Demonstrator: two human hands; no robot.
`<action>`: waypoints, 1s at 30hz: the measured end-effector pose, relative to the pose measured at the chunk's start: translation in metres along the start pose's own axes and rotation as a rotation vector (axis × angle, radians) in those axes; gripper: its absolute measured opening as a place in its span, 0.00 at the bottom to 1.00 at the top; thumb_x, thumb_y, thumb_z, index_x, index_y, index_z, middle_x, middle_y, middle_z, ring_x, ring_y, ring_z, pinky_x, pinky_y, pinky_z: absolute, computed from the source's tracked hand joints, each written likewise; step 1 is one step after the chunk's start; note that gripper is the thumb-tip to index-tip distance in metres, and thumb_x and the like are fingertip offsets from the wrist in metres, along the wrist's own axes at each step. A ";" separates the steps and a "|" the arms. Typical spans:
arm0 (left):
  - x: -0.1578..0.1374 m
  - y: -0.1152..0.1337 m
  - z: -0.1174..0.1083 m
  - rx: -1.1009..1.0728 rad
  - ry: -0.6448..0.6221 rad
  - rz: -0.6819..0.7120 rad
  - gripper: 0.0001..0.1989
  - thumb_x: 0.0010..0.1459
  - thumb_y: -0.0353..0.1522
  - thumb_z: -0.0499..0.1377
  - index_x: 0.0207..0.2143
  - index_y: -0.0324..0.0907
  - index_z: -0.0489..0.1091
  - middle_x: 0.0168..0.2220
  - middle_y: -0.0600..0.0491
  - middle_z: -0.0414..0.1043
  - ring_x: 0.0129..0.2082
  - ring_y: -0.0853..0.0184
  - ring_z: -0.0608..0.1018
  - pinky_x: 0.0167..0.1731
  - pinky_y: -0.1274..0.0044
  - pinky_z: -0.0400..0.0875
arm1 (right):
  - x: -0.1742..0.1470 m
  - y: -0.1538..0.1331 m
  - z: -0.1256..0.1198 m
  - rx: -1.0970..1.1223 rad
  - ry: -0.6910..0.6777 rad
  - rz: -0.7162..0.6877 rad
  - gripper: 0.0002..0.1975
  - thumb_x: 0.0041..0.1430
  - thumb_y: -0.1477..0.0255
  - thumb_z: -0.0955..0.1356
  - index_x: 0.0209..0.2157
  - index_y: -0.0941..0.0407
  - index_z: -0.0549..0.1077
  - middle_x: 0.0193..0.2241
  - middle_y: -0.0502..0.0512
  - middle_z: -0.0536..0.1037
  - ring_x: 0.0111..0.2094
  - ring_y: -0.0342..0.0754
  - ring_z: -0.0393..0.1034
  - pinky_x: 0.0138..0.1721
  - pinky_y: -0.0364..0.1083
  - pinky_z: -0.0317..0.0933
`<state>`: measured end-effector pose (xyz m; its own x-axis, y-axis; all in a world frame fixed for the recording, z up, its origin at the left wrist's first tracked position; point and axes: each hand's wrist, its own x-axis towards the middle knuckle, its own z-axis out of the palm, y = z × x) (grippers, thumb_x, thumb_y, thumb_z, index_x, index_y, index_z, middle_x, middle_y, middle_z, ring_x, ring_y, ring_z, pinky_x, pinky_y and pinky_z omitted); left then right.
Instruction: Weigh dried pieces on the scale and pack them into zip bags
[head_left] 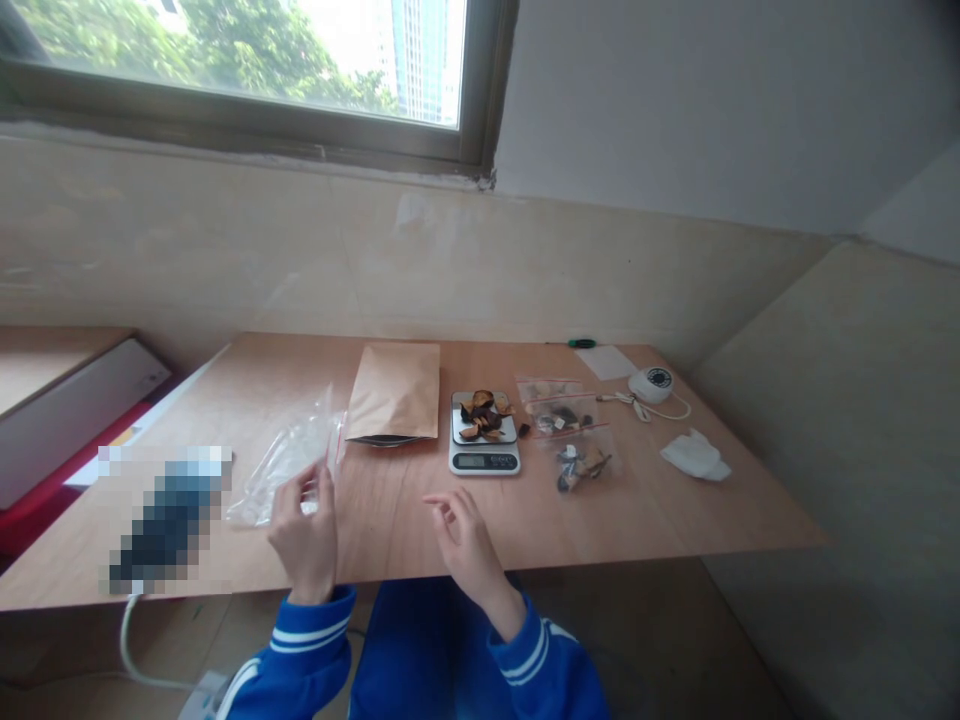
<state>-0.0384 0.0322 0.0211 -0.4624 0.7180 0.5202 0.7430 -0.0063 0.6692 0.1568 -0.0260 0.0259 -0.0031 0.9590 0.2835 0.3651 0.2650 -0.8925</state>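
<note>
My left hand (306, 530) is closed, fingers pinched at the edge of a clear plastic zip bag (289, 455); part of the bag rises above the fingertips. My right hand (466, 545) hovers near the table's front edge, its index finger stretched to the left and the others loosely curled, with nothing visible in it. Beyond it stands a digital kitchen scale (485, 462), its display too small to read. Dried brown slices (486, 415) are heaped on the scale's plate, and one dark piece (524, 431) lies just right of it. A brown kraft paper pouch (395, 392) lies left of the scale.
Several filled zip bags (583, 462) lie right of the scale. Farther right are a white camera-like device (651, 384) with a cable and a crumpled white tissue (696, 456). A paper sheet (606, 362) and green tool (582, 343) lie behind. A blurred-out phone-like object (169, 520) is at left.
</note>
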 end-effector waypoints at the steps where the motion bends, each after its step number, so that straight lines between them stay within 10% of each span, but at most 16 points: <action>1: -0.010 0.012 -0.001 -0.043 -0.020 0.034 0.17 0.61 0.41 0.52 0.43 0.39 0.71 0.36 0.48 0.74 0.35 0.63 0.75 0.39 0.71 0.70 | 0.004 -0.006 0.005 0.061 0.000 0.017 0.11 0.63 0.75 0.61 0.45 0.54 0.70 0.40 0.56 0.74 0.41 0.47 0.70 0.43 0.47 0.67; 8: -0.054 0.057 -0.005 -0.424 -0.377 0.326 0.16 0.63 0.32 0.51 0.53 0.44 0.68 0.52 0.47 0.70 0.52 0.62 0.73 0.52 0.69 0.69 | 0.031 -0.030 0.018 0.334 0.130 0.113 0.11 0.65 0.64 0.62 0.44 0.55 0.67 0.40 0.57 0.77 0.41 0.47 0.74 0.42 0.46 0.69; 18: -0.052 0.046 -0.001 -0.460 -0.475 0.269 0.20 0.61 0.34 0.56 0.56 0.46 0.65 0.34 0.53 0.74 0.31 0.68 0.77 0.34 0.75 0.75 | 0.027 -0.023 -0.005 0.323 0.066 0.218 0.09 0.56 0.64 0.69 0.30 0.56 0.74 0.29 0.54 0.79 0.32 0.50 0.76 0.36 0.46 0.69; 30: -0.046 0.060 -0.008 -0.421 -0.407 0.020 0.11 0.61 0.37 0.53 0.38 0.43 0.73 0.33 0.52 0.75 0.31 0.67 0.77 0.33 0.76 0.73 | 0.031 0.001 -0.020 0.373 0.062 0.363 0.20 0.48 0.52 0.71 0.25 0.55 0.66 0.18 0.47 0.71 0.21 0.44 0.67 0.25 0.43 0.62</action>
<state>0.0235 -0.0071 0.0413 -0.1658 0.9238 0.3451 0.4548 -0.2389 0.8579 0.1762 0.0017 0.0408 0.1217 0.9909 -0.0572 -0.0242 -0.0547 -0.9982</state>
